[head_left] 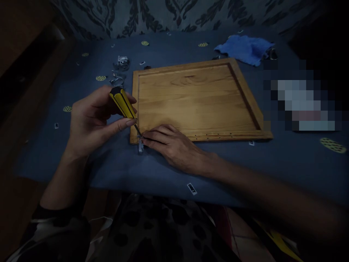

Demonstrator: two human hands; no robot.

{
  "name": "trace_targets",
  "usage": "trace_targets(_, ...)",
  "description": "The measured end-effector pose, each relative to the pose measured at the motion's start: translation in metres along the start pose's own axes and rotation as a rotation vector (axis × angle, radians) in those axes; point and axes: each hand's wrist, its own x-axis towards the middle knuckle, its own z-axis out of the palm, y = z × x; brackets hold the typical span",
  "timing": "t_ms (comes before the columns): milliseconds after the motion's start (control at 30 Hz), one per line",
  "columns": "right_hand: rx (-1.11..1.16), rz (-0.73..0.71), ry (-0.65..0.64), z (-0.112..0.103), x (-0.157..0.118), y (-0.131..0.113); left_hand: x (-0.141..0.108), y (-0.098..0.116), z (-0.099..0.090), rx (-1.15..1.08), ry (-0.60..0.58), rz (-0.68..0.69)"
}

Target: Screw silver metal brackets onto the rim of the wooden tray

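A yellow and black screwdriver (124,103) is held in my left hand (89,120), with thumb and fingers closed round its handle. Its shaft slants down to the near left corner of a wooden panel (182,98) with a raised frame. At that corner a small metal hinge (140,146) juts past the near edge. My right hand (174,147) lies over this edge, its fingertips pressed on the hinge beside the screwdriver tip. Those fingertips partly hide the hinge and any screw there. Small dark holes run along the near rail right of my right hand.
Loose metal hinges (121,64) lie beyond the panel's left side. A blue cloth (245,49) is bunched at the back right. At the right is a blurred-out object (305,105). Everything rests on a dark blue patterned cover (114,167), with a patterned backing behind.
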Motion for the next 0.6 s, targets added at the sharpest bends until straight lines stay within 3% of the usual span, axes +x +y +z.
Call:
trace_targets(367,-0.030,-0.019,0.034,0.000,0.000,-0.001,-0.003,0.011,0.004,-0.035,-0.041,-0.070)
trace_targets(600,-0.001,-0.002,0.024,0.000,0.000,-0.001,0.000,0.002,0.000,-0.095,0.145,0.018)
